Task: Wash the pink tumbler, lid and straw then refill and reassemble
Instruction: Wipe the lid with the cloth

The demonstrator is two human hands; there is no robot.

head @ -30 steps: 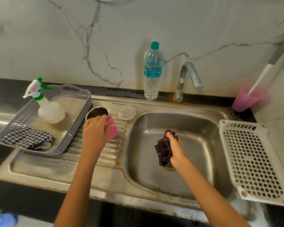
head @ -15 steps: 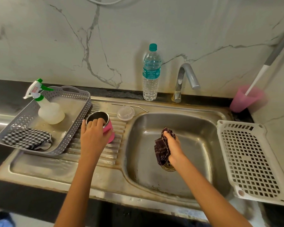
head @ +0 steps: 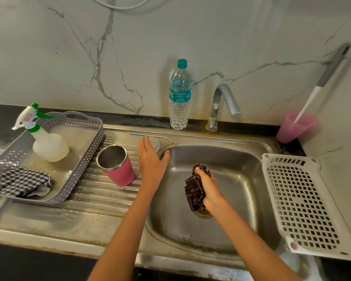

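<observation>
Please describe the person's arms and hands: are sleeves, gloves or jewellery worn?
No sleeve shows on either arm; both are bare up to the picture's edge. The left hand and right hand wear no gloves, rings, watch or bracelet.

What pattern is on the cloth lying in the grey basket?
The cloth is black-and-white checked; the head view shows it best.

- Steel sink unit (head: 49,226): ribbed drainboard under left hand (head: 151,159), basin under right hand (head: 208,185).
- Pink tumbler (head: 121,172): upright on ribs, just left of left hand.
- Clear lid (head: 156,141): partly hidden behind left fingers.
- Metal straw (head: 150,135): flat, beyond left hand.
- Grey basket (head: 87,159): far left.
- Water bottle (head: 179,98): upright at back edge.
- White basket (head: 304,199): right of right hand.
</observation>
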